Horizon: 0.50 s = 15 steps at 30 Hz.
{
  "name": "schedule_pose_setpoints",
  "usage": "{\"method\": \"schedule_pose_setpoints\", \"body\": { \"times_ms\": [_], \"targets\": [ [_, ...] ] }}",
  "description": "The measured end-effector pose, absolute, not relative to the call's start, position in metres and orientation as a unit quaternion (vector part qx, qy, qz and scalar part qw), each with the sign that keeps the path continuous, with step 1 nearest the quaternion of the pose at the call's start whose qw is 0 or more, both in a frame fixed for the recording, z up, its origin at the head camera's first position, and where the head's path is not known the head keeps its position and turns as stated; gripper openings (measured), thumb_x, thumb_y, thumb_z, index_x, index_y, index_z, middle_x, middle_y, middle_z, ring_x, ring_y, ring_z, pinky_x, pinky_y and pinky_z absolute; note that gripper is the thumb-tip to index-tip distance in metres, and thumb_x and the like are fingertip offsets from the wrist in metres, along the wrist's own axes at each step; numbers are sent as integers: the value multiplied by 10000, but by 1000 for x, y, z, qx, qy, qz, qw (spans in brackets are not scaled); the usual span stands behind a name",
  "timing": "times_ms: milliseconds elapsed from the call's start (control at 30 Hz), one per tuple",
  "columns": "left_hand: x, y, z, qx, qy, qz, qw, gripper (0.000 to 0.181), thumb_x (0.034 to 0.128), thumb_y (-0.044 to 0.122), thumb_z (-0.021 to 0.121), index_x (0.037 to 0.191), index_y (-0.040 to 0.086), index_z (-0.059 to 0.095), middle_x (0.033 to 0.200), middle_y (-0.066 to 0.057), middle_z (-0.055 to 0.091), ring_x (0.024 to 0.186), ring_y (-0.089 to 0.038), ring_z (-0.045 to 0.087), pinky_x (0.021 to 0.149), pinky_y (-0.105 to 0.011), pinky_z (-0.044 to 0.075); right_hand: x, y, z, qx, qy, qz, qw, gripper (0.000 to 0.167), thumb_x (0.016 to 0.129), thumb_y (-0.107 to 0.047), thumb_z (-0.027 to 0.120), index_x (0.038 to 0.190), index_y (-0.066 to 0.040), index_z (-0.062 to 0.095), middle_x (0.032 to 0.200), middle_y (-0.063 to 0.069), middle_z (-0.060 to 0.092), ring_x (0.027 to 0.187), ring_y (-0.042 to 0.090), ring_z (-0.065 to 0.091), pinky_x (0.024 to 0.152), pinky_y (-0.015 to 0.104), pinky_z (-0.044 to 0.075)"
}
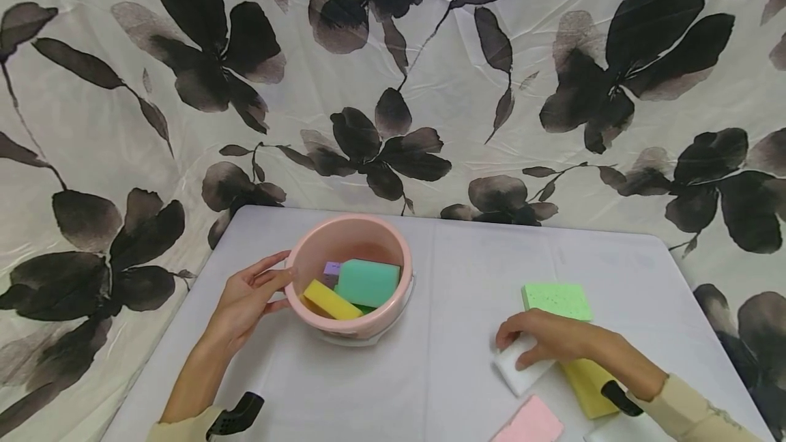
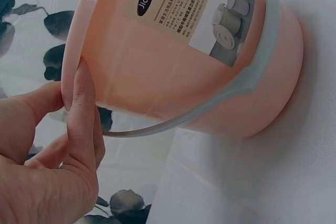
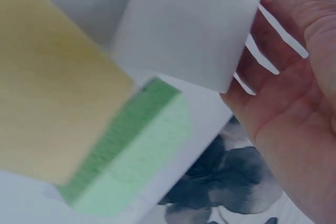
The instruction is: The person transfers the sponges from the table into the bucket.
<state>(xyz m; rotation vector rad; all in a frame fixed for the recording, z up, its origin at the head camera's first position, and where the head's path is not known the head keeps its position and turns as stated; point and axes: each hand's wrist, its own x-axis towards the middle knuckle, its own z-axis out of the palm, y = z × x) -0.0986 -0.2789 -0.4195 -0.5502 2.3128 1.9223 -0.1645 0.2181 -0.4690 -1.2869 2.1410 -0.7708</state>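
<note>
My left hand (image 1: 248,300) pinches the near-left rim of a pink bucket (image 1: 353,229) between thumb and fingers; the left wrist view shows this grip on the rim, and the bucket's grey handle (image 2: 226,95) hangs down. Inside the bucket lie a teal sponge (image 1: 370,284), a yellow sponge (image 1: 331,301) and a small purple piece (image 1: 331,270). On the right, my right hand (image 1: 561,336) holds a white sponge (image 1: 514,372) by its edges, thumb on one side and fingers on the other. In the right wrist view the white sponge (image 3: 184,30) appears tilted beside the palm.
Around the right hand lie a light green sponge (image 1: 557,300), a yellow sponge (image 1: 586,394), a pink sponge (image 1: 531,421) and another white piece (image 1: 620,430) cut off by the frame. A floral cloth (image 1: 491,87) hangs behind the white table (image 1: 467,264).
</note>
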Motion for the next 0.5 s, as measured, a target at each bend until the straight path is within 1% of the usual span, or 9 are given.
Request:
{"method": "schedule_pose_setpoints", "body": {
  "times_ms": [167, 367, 500],
  "targets": [
    [-99, -280, -419, -182, 759, 624, 42, 674, 986, 339, 714, 1563, 128, 438, 1275, -101, 675, 966, -49, 682, 813, -268, 618, -170, 212, -453, -479, 794, -276, 252, 227, 872, -154, 828, 1080, -129, 739, 1050, -109, 700, 989, 50, 642, 883, 272, 580],
    [-99, -280, -418, -184, 757, 626, 43, 667, 987, 329, 713, 1561, 125, 440, 1258, -78, 689, 960, -53, 679, 807, -262, 618, -174, 203, -438, -456, 799, -300, 252, 215, 869, -154, 834, 1050, -153, 716, 991, -125, 686, 927, 42, 636, 845, 284, 599],
    [-99, -279, -418, -183, 756, 627, 43, 666, 986, 329, 715, 1559, 125, 443, 1247, -75, 692, 959, -53, 679, 807, -262, 617, -177, 198, -430, -436, 801, -323, 254, 204, 877, -161, 829, 1041, -162, 707, 956, -106, 684, 899, 62, 642, 822, 299, 615]
  ]
}}
